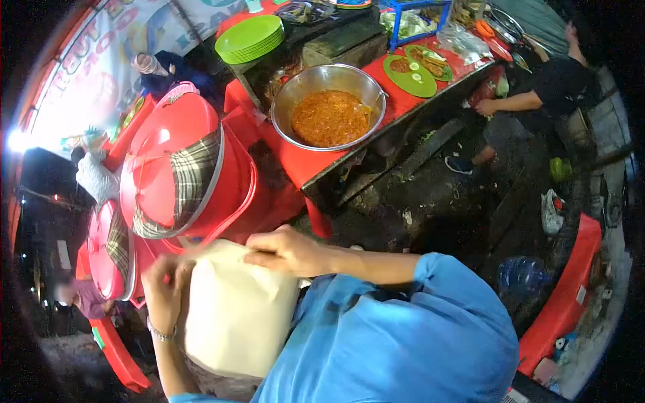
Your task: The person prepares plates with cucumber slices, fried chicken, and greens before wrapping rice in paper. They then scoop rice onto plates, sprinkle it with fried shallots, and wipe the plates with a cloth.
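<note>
Cream paper, looking like a pile of wrapping sheets, lies across my lap against the blue shirt. My right hand pinches its far edge, thumb and fingers closed together. At the paper's far left corner is my left hand, its fingers curled over the edge and slightly blurred. Just beyond my hands stands a large red bucket with a red lid on top and a checked cloth tied over it.
A metal basin of orange-red sauce stands on the red-covered table. Green plates are stacked behind; another green plate holds food. A co-worker's arm reaches in at the right. A water jug lies on the ground.
</note>
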